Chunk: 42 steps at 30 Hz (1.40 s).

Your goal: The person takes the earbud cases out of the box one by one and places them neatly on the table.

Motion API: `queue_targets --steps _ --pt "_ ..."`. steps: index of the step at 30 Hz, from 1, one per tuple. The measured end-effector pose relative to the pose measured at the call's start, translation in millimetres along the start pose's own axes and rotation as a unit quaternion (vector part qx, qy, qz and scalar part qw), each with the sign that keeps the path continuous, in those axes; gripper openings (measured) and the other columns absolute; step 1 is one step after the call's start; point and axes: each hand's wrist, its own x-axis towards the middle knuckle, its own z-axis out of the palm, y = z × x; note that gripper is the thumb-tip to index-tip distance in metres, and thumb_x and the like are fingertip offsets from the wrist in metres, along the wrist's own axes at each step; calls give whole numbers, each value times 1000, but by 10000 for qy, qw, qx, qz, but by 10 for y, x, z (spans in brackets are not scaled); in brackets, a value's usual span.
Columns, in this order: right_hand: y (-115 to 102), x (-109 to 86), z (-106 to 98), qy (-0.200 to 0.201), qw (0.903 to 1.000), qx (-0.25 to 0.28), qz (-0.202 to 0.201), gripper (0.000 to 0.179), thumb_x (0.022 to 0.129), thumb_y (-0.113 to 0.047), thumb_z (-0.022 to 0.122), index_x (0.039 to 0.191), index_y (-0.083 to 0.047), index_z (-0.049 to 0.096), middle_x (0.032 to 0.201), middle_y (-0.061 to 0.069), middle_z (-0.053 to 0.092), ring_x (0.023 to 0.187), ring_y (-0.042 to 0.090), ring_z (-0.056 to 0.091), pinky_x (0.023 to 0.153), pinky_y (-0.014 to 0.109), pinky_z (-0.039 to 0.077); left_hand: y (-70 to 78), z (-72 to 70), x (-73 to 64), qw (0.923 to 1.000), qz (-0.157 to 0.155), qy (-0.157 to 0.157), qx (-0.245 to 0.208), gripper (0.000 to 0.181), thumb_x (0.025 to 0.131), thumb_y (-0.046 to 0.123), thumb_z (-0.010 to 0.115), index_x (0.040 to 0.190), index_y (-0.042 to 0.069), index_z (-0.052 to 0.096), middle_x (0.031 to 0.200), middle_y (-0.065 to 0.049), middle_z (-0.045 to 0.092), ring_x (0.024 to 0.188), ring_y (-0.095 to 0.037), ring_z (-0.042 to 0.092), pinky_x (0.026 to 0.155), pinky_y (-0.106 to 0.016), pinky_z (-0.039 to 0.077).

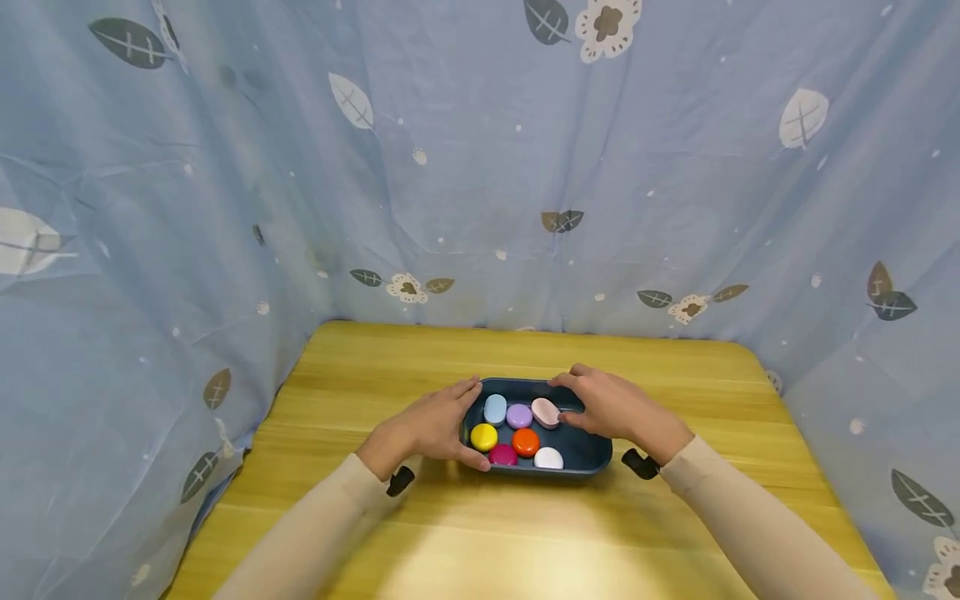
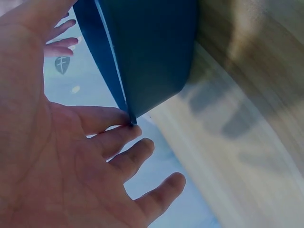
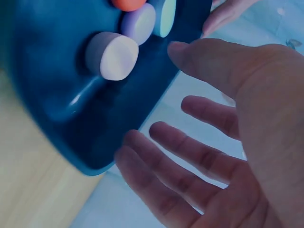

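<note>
A dark blue tray (image 1: 592,454) with rounded corners lies on the table. My left hand (image 1: 431,425) spans its left end, thumb at the front rim and fingers at the back corner; in the left wrist view two fingertips touch the tray (image 2: 152,52) rim. Over the tray's right part, my right hand (image 1: 615,404) has its fingers spread and holds nothing. Its thumb is close to a pale pink oval piece (image 1: 546,412), apart from it in the right wrist view. Beside that piece are a purple round (image 1: 519,416) and a light blue oval (image 1: 495,409).
Along the tray's front lie yellow (image 1: 483,437), magenta (image 1: 503,454), orange (image 1: 526,442) and white (image 1: 549,458) rounded pieces. The wood-grain table (image 1: 510,533) stands before blue patterned curtains (image 1: 480,167) at the back and sides. Each wrist wears a small black device (image 1: 640,464).
</note>
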Motion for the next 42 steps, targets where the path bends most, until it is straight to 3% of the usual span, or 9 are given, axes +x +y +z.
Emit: queue_targets --steps 6,13,22,31,37,42 --pt "-78 255 -11 -490 9985 191 -140 59 107 -30 89 159 -10 71 138 21 77 103 24 70 101 47 70 -20 -42 -6 9999 -14 -100 -78 138 85 77 95 186 10 29 197 -10 23 178 -43 37 143 -67 35" --pt "-157 408 91 -991 9944 355 26 59 104 -25 92 157 -6 73 147 18 79 130 34 75 125 56 61 -15 -18 24 9997 -6 -176 -153 140 86 77 94 188 12 24 198 -9 18 179 -39 36 144 -63 36" --pt "-248 493 217 -975 9945 299 234 51 98 -19 98 143 -2 81 131 17 84 110 26 77 111 50 70 -24 -39 47 9998 104 -141 -81 141 86 81 92 187 11 24 198 -10 17 180 -39 34 145 -63 34" --pt "-261 532 272 -1030 9941 261 232 26 103 -11 90 127 -6 83 114 10 83 95 21 72 105 44 71 -7 -23 60 9994 195 -266 -110 140 90 77 91 188 7 20 199 -14 14 182 -39 28 145 -63 33" --pt "-233 500 293 -1038 9943 229 77 20 107 -14 86 126 -8 82 112 9 83 95 21 72 107 46 71 28 10 55 9999 83 -140 40 142 89 82 88 187 6 20 198 -15 14 183 -38 24 145 -67 31" --pt "-204 423 249 -814 9965 102 -177 30 102 -12 90 130 -7 81 119 12 83 101 23 72 107 47 70 40 14 59 9999 43 24 116 142 86 83 90 187 8 23 198 -13 18 183 -39 24 145 -69 31"
